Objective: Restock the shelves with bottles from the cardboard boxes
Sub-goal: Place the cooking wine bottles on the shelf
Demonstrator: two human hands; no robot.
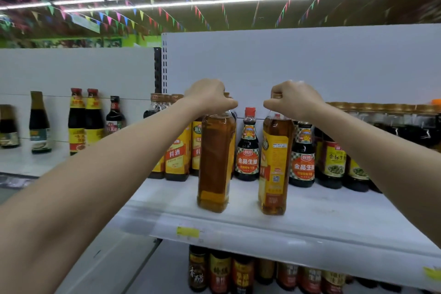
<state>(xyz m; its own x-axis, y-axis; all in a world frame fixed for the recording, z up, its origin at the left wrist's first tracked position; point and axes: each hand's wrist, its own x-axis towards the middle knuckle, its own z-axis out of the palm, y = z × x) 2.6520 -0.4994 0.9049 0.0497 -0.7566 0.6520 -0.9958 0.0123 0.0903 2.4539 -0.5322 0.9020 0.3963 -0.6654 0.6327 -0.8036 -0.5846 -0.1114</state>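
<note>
On the shelf [334, 212], 2 bottles stand near its front edge, the left bottle [216, 162] beside the right bottle [274, 164], apart. Behind them runs a row of bottles [248, 148] along the back panel [310, 67]. Below sits a lower row [241, 272].

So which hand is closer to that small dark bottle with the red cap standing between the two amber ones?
Roughly equal, left marginally. The red-capped bottle stands between them: left hand up to its left, right hand up to its right.

two amber bottles [216, 162] held by necks, two red-capped soy bottles [248, 150] behind, two hands [210, 95]
</note>
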